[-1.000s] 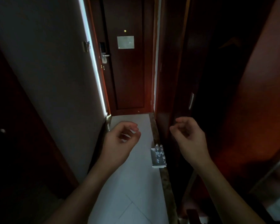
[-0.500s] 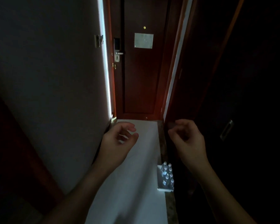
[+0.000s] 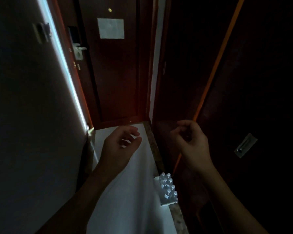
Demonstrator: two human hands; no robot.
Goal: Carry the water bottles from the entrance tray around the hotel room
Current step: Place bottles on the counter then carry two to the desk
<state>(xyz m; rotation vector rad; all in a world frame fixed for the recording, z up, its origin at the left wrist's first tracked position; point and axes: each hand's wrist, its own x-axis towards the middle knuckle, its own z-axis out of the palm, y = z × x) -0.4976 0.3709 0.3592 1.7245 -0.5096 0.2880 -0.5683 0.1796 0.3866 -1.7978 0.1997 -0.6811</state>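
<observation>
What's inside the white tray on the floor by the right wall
The tray holds a cluster of small capped water bottles, standing upright. The bottles cover the tray's bottom, so anything beneath them cannot be seen.

Both bare forearms reach forward from the lower edge of the view. The left hand [image 3: 121,146] is loosely cupped, fingers curled toward the thumb, holding nothing. The right hand [image 3: 191,141] matches it, fingers curled inward, back facing the camera, also empty, well apart.
</observation>
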